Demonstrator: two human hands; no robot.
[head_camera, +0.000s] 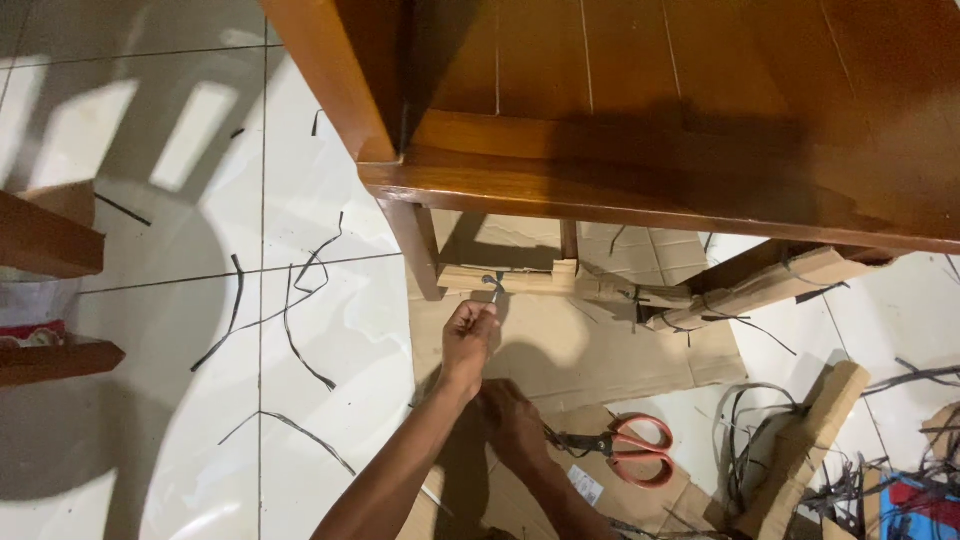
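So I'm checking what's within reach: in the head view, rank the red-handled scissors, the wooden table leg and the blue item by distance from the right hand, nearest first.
1. Red-handled scissors, just right of the right hand.
2. Wooden table leg, up and left.
3. Blue item, far right, at the bottom corner.

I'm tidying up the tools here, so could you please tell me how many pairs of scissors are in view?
1. The scissors, with red handles, lie on the cardboard just beside the right hand. The strap pile on the right could hide more.
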